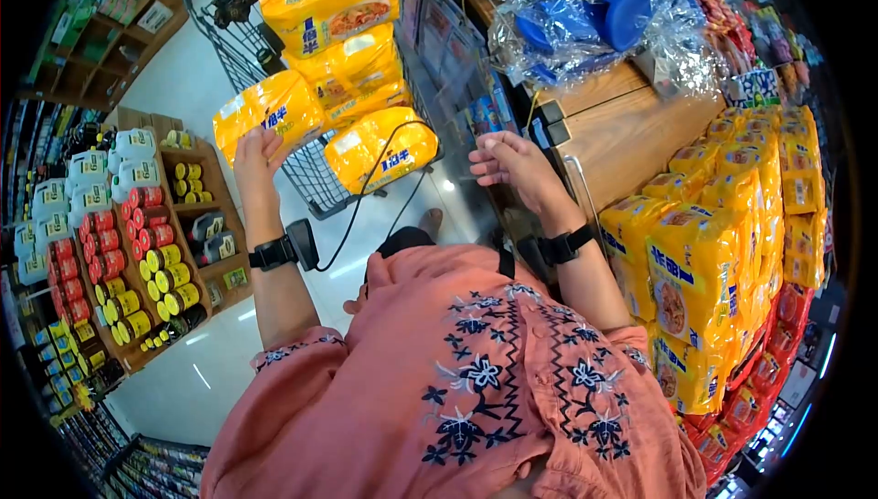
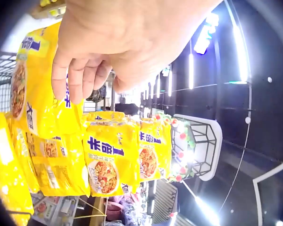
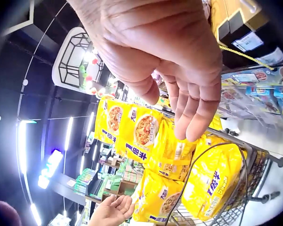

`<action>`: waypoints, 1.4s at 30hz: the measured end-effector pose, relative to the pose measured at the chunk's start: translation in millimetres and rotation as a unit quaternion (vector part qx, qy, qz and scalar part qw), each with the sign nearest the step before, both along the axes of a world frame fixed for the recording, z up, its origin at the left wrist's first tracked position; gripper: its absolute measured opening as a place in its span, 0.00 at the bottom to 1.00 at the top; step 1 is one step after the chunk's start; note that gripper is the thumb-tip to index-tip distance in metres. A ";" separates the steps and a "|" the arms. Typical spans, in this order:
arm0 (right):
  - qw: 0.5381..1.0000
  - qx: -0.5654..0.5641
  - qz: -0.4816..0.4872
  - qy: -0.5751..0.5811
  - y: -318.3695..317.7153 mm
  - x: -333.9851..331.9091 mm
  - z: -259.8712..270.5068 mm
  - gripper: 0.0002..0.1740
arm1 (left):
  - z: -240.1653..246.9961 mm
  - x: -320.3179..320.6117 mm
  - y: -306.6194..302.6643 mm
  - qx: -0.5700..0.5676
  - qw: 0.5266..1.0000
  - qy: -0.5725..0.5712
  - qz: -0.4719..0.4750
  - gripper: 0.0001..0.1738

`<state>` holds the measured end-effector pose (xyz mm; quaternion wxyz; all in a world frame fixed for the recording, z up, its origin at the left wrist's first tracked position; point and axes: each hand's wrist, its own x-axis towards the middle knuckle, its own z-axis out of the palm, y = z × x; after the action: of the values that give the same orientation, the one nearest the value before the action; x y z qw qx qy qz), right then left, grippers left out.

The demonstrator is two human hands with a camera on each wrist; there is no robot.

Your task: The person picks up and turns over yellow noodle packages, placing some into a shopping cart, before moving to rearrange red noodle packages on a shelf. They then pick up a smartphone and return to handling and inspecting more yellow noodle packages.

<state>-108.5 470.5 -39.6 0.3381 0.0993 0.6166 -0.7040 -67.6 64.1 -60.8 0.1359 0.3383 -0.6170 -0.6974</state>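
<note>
Several yellow noodle packs point(image 1: 352, 69) are stacked in a wire shopping cart point(image 1: 229, 51). The left hand point(image 1: 254, 170) is beside a tilted pack point(image 1: 288, 106) at the cart's left side, its fingers loosely bent over the pack's edge; whether they touch it is unclear. In the right wrist view, the left hand point(image 3: 112, 211) shows its palm beside that pack point(image 3: 158, 195). Another pack point(image 1: 380, 147) lies at the cart's near end. The right hand point(image 1: 521, 170) is held in the air right of it, fingers slightly bent and holding nothing.
On the right stands a tall pile of yellow packs point(image 1: 695, 270) by a wooden surface point(image 1: 613, 124) bearing plastic-wrapped blue items point(image 1: 585, 19). Shelves with jars and bottles point(image 1: 169, 279) stand on the left. A black cable point(image 1: 352, 215) loops across the cart's near end.
</note>
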 end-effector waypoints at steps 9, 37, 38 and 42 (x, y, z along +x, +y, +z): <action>1.000 0.003 0.004 -0.025 9.4 3.0 -18.1 0.16 | -39.1 -9.2 90.8 0.002 0.909 -0.183 -0.376 0.26; 0.987 0.009 0.162 0.007 -104.9 -54.1 -28.4 0.21 | -84.8 14.1 -176.6 0.051 0.989 -0.142 0.004 0.62; 0.984 0.016 0.177 0.016 -117.5 -59.5 -29.5 0.22 | -92.4 11.6 -179.3 0.070 0.987 -0.141 -0.001 0.62; 0.972 0.034 0.229 0.033 -166.5 -78.7 -44.2 0.28 | -105.9 2.7 -168.8 0.141 0.975 -0.169 0.009 0.50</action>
<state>-187.1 303.9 -83.9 0.4662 -0.0568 0.6572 -0.5895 -65.0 -104.7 -166.6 -0.0127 0.4725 -0.5231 -0.7092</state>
